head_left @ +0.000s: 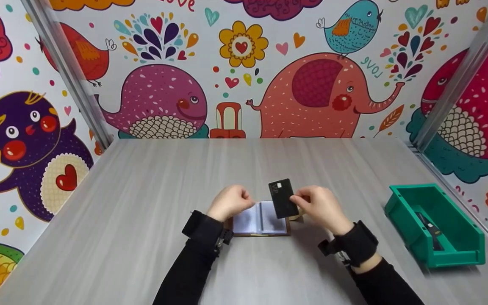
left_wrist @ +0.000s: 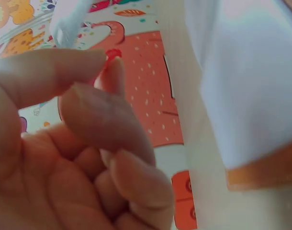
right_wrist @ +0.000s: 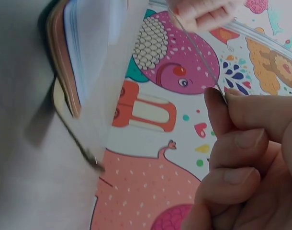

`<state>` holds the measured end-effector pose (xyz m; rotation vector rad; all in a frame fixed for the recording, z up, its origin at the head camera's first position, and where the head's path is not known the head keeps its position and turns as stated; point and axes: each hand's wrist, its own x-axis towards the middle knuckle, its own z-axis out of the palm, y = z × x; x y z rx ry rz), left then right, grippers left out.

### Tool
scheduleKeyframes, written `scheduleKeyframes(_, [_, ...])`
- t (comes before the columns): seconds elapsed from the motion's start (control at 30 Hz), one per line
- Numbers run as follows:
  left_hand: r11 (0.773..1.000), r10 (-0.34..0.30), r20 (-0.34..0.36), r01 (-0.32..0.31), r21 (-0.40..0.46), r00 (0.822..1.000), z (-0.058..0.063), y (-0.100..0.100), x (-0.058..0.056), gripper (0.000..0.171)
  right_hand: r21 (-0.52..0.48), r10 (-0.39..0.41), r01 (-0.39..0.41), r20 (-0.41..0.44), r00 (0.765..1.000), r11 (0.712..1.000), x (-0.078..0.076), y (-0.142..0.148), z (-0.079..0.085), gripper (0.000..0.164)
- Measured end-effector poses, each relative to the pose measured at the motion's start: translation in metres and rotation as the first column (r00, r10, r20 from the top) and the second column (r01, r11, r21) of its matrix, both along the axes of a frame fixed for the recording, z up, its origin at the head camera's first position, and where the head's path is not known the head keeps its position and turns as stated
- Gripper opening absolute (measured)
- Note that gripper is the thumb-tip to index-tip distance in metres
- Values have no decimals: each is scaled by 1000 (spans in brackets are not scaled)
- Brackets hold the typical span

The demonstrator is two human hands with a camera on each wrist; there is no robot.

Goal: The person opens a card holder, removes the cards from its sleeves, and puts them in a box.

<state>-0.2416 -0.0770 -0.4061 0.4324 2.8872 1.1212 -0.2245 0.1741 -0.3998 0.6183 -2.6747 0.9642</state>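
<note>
In the head view, my right hand (head_left: pixel 322 207) pinches a black bank card (head_left: pixel 283 197) by its right edge, between thumb and forefinger. The card has a chip and "VIP" lettering and is tilted above an open card holder (head_left: pixel 261 234). The right wrist view shows the card (right_wrist: pixel 198 55) nearly edge-on in the fingers. The holder has clear sleeves (head_left: pixel 246 220), a brown cover (right_wrist: pixel 64 62) and a strap (right_wrist: pixel 69 124) sticking out at one side. My left hand (head_left: pixel 231 200) hovers at the holder's upper left, fingers loosely curled, with nothing visible between them in the left wrist view.
A green plastic bin (head_left: pixel 456 233) stands on the table's right side, with dark cards (head_left: pixel 430 228) lying inside. The grey wood-grain table (head_left: pixel 142 182) reaches back to a wall (head_left: pixel 235 84) printed with cartoon animals. Metal posts (head_left: pixel 70 72) frame the corners.
</note>
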Motion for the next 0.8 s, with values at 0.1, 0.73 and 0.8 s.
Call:
scheduleKeyframes(0.1, [995,67,-15,-67,-75,998,-2,-4,-1,24,1,-13,13,-15,1000,1000,2,10,4,30])
scheduleKeyframes(0.73, [886,279,9,-254,-388,960,-14,-3,-6,17,156,-184,193,-66,981,969,29,93,36,25])
scheduleKeyframes(0.8, [881,280,11,-252,-400,960,-15,-2,-6,17,153,-203,210,-65,977,966,32,101,39,25])
